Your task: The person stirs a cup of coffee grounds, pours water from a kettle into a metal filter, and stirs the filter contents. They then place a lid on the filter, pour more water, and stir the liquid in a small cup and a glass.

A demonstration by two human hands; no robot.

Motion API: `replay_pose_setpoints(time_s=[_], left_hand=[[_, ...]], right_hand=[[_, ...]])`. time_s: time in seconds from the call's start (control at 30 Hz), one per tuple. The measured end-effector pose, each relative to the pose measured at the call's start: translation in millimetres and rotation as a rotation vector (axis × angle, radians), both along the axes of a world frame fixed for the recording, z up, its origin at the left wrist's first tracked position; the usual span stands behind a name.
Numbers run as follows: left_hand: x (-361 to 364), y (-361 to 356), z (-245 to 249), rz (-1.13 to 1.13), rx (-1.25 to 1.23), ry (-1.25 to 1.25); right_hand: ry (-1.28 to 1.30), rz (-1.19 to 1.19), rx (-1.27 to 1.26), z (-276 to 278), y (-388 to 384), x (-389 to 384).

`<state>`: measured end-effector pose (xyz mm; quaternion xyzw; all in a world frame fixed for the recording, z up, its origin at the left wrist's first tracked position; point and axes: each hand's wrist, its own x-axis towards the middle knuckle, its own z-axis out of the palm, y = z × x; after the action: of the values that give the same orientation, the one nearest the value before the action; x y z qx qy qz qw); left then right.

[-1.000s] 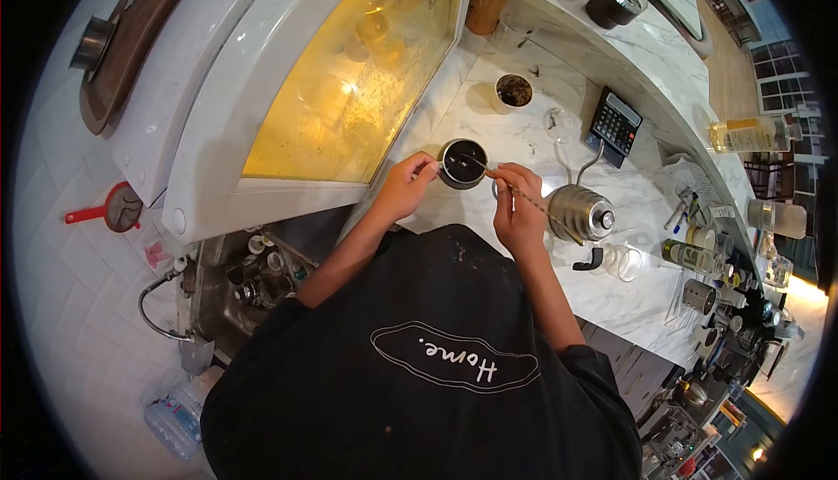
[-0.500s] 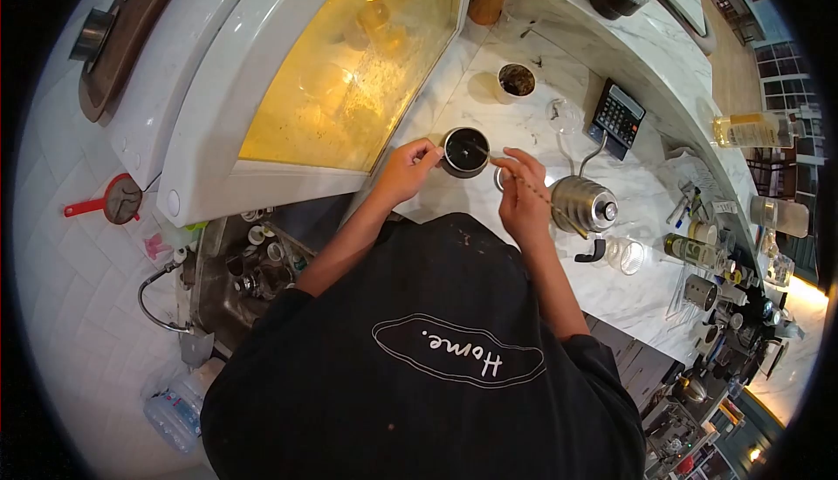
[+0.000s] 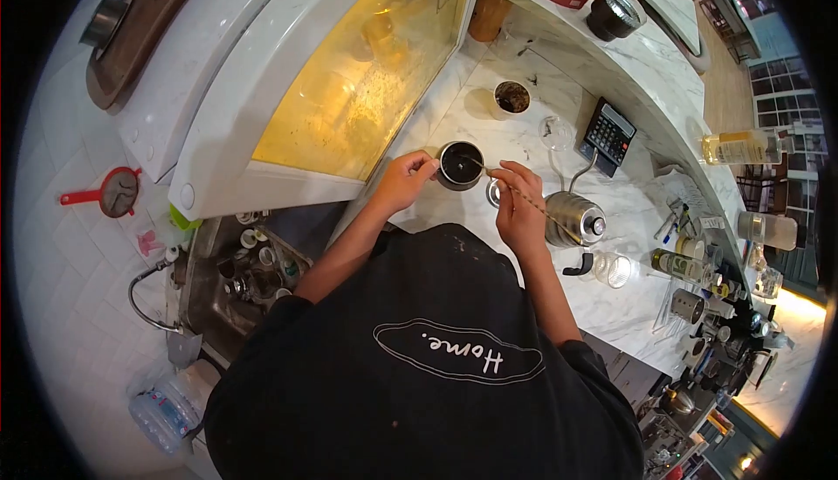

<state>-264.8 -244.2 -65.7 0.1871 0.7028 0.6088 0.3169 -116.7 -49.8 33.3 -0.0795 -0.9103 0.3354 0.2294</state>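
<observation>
A metal cup [image 3: 460,166] with dark liquid stands on the marble counter. My left hand [image 3: 408,180] pinches the left side of its rim. Between the fingers of my right hand [image 3: 521,209] is a long twisted spoon [image 3: 548,212], its tip down in the liquid. Just right of that hand stands a steel gooseneck kettle [image 3: 574,218] with a black handle. Beyond the cup is a white cup [image 3: 511,99] with dark brown contents. A small round metal item [image 3: 494,193] shows partly behind my right fingers.
A black calculator [image 3: 610,133] leans near the counter's back wall. A glass vessel [image 3: 613,270] stands by the kettle handle. Bottles [image 3: 679,264] and tools crowd the right. At left are a glass-fronted cabinet [image 3: 349,87] and a sink [image 3: 214,310] with items in it.
The view has shifted slightly. The spoon slants at a somewhat different angle in the cup, with my right hand still around it. My left hand remains at the cup.
</observation>
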Motion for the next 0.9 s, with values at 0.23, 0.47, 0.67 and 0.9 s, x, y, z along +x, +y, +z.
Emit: replay_pose_setpoints(time_s=[0.23, 0.47, 0.67, 0.9], left_hand=[[1, 0, -7, 0.055, 0.005, 0.078], [4, 0, -3, 0.073, -0.017, 0.086], [1, -1, -7, 0.074, -0.038, 0.163], [4, 1, 10, 0.088, -0.105, 0.187]], right_hand=[[0.026, 0.124, -0.022, 2, 0, 8], [0.007, 0.008, 0.008, 2, 2, 1], [0.008, 0.086, 0.013, 6, -1, 7], [0.009, -0.013, -0.009, 5, -3, 9]])
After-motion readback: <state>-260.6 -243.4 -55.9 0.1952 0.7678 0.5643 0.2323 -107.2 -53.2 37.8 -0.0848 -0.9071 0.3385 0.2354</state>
